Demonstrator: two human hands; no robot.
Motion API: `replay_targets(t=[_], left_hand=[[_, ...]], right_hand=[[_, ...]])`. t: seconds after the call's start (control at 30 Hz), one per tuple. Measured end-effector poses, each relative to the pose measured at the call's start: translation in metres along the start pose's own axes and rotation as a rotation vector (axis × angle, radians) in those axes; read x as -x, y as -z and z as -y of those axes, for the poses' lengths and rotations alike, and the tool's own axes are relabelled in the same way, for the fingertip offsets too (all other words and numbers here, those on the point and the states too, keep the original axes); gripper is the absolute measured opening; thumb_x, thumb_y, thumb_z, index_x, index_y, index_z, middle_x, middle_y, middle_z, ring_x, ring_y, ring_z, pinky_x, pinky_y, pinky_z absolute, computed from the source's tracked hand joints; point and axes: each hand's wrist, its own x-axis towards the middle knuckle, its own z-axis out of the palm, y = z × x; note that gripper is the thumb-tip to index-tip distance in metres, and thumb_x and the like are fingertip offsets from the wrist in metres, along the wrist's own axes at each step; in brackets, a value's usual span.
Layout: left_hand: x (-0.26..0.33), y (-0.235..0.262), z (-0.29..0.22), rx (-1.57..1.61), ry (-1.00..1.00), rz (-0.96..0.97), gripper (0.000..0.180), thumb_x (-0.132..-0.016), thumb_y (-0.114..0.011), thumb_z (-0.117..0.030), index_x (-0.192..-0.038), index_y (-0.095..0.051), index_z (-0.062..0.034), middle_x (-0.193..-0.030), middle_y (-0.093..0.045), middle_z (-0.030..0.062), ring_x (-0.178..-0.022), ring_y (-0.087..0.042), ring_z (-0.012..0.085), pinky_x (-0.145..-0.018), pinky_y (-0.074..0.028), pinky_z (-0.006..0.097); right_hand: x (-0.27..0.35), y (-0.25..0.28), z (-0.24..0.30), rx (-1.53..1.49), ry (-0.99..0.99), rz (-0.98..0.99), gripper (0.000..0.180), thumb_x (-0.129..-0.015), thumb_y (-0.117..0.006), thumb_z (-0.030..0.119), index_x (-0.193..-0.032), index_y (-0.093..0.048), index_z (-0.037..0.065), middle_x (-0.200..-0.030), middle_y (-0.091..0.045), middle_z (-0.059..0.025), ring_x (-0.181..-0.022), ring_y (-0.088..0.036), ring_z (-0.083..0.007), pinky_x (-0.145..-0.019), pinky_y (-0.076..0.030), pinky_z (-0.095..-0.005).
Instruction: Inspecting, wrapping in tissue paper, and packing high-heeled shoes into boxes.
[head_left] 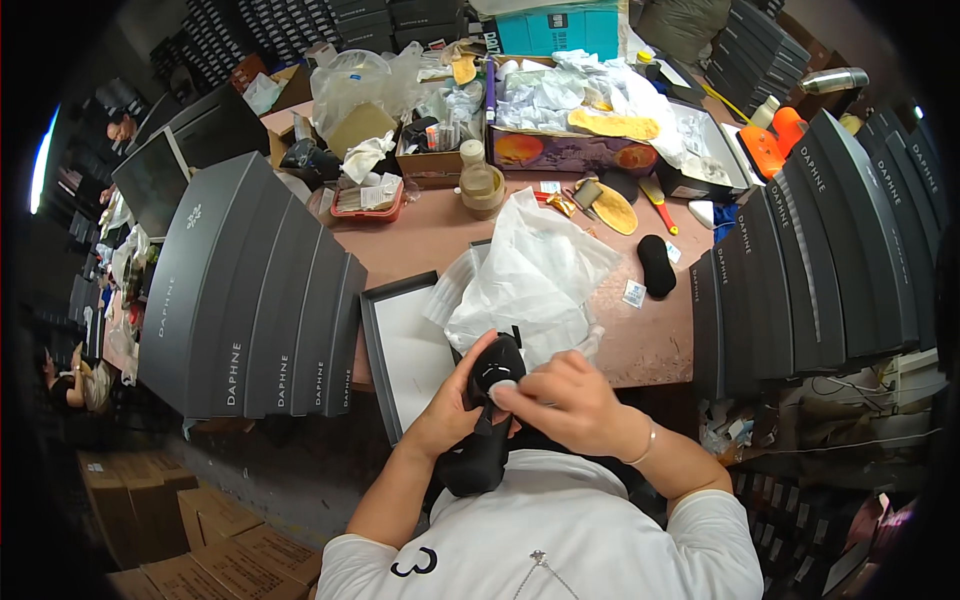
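In front of my chest, my left hand (447, 413) is closed round a black shoe (474, 466), its lower part close against my white shirt. Small straps or a buckle seem to show near its upper end. The fingers of my right hand (578, 402) pinch a small white wad (502, 394) and press it on the shoe. Just beyond my hands, crumpled white tissue paper (530, 262) covers part of a dark box (374, 340) with a pale inside. A second black shoe or sole-shaped piece (656, 266) lies on the table to the right.
Grey shoeboxes stand in rows at left (215, 300) and right (800, 270). At the back are a paper-filled carton (560, 150), a small jar (482, 188), a red tray (367, 200) and a red-and-yellow brush (659, 204). Brown cartons (135, 505) sit on the floor at lower left.
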Motion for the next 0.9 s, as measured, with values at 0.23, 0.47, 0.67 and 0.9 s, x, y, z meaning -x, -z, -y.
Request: replay_targets(t=[0.23, 0.47, 0.67, 0.9], left_hand=[[0.01, 0.014, -0.006, 0.186, 0.063, -0.042, 0.09, -0.075, -0.072, -0.01, -0.149, -0.021, -0.013, -0.102, -0.056, 0.0108, -0.072, -0.067, 0.0241, -0.063, -0.058, 0.036], [-0.005, 0.025, 0.007, 0.399, 0.106, -0.084, 0.083, -0.071, -0.064, -0.012, -0.146, -0.027, -0.0074, -0.097, -0.056, 0.0137, -0.068, -0.067, 0.027, -0.061, -0.059, 0.038], [-0.015, 0.016, 0.006, 0.322, 0.069, -0.103, 0.089, -0.067, -0.066, -0.014, -0.145, -0.027, -0.0046, -0.093, -0.057, 0.0128, -0.065, -0.067, 0.0266, -0.056, -0.059, 0.036], [-0.03, 0.009, 0.003, 0.274, 0.124, -0.097, 0.088, -0.068, -0.067, -0.011, -0.146, -0.027, -0.0089, -0.1, -0.057, 0.0135, -0.066, -0.067, 0.0259, -0.057, -0.059, 0.036]], right_hand=[[-0.005, 0.022, -0.094, 0.35, -0.177, -0.183, 0.042, -0.067, -0.065, -0.008, -0.105, -0.067, 0.009, -0.084, -0.059, -0.0064, -0.075, -0.057, -0.0207, -0.065, -0.046, -0.0332], [-0.04, 0.087, -0.247, 0.357, -0.454, -0.425, 0.017, -0.085, -0.059, 0.002, -0.1, -0.066, 0.001, -0.089, -0.061, -0.0158, -0.079, -0.064, -0.0299, -0.071, -0.05, -0.0362], [0.028, 0.062, -0.329, 0.369, -0.74, -0.061, 0.026, -0.085, -0.055, 0.013, -0.107, -0.065, 0.004, -0.094, -0.065, -0.0235, -0.092, -0.063, -0.0382, -0.083, -0.05, -0.0434], [0.144, 0.024, -0.299, 0.44, -1.29, 0.546, 0.06, -0.083, -0.064, 0.025, -0.132, -0.043, -0.002, -0.116, -0.058, -0.0267, -0.103, -0.059, -0.0388, -0.091, -0.047, -0.0461]])
